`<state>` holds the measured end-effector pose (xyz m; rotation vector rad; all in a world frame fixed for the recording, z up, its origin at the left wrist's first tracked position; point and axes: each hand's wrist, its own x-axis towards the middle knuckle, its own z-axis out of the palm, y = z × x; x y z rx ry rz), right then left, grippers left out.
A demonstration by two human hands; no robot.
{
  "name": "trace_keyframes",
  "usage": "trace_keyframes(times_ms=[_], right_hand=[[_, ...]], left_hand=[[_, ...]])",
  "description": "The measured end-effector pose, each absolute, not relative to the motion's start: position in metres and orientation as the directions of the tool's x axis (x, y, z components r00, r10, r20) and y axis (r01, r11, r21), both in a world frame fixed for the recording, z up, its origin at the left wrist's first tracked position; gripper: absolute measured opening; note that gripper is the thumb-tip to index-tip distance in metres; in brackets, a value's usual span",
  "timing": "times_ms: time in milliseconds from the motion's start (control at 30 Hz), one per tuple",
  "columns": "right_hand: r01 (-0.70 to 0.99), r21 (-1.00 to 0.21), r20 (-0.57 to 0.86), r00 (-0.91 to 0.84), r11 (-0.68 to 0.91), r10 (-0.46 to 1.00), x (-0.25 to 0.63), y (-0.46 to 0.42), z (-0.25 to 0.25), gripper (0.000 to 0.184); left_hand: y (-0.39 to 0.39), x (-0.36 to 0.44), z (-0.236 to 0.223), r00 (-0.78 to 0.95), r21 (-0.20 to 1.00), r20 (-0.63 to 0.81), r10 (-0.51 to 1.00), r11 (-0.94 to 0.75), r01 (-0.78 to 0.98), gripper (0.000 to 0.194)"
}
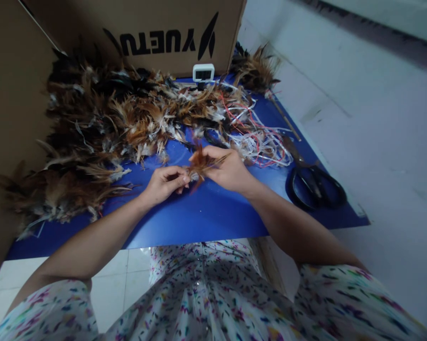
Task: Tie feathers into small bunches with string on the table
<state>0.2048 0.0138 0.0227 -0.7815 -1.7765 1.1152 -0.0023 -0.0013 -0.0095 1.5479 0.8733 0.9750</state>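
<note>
Over the front middle of the blue tabletop (199, 215), both hands meet at a small bunch of brown feathers (200, 163). My left hand (169, 183) pinches the pale quill end between thumb and fingers. From the right, my right hand (227, 168) closes round the feathered part, and some tips stick out past its fingers. Behind them spreads a large pile of brown, black and white feathers (138, 118). A tangle of white and red string (259, 142) lies just beyond my right hand.
Black-handled scissors (315, 187) lie on the right, near a thin stick (286, 116). A feather duster-like bundle (254, 71) sits at the back right. A small white digital timer (203, 73) stands before a cardboard box (164, 28). A wall (377, 118) borders the table's right side.
</note>
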Motion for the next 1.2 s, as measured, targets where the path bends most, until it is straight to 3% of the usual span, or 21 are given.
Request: trace_keyframes(times_ms=[133,267,433,667,867,1000,1200], right_hand=[[-0.006,-0.966,0.243,-0.378,0.26,0.894,0.204,0.021,0.02,0.03],[-0.011,-0.973,0.218,-0.361,0.23,0.906,0.203,0.027,0.011,0.028],[0.205,-0.921,0.25,-0.338,0.33,0.907,0.202,0.03,-0.004,0.013],[0.559,-0.662,0.372,-0.333,0.499,0.866,0.201,0.05,-0.003,0.016],[0.827,-0.361,0.174,-0.395,0.432,0.902,0.174,0.079,0.007,0.028],[0.888,-0.228,0.101,-0.386,0.399,0.917,0.158,0.087,0.005,0.03],[0.876,-0.171,0.065,-0.447,0.451,0.892,0.161,0.079,0.008,0.031]], left_hand=[[-0.001,-0.004,-0.013,0.376,0.986,0.16,0.913,-0.167,-0.014,0.028],[-0.003,-0.003,-0.012,0.326,0.986,0.168,0.93,-0.162,-0.046,0.029],[0.001,-0.002,-0.011,0.204,0.979,0.183,0.962,-0.16,-0.125,0.036],[0.012,-0.001,-0.004,0.029,0.94,0.173,0.985,-0.156,-0.303,0.045],[0.012,-0.001,-0.005,0.031,0.942,0.149,0.988,-0.132,-0.309,0.045],[0.011,-0.001,-0.005,0.037,0.943,0.141,0.989,-0.123,-0.309,0.044],[0.012,-0.002,-0.006,0.041,0.947,0.141,0.989,-0.123,-0.296,0.044]])
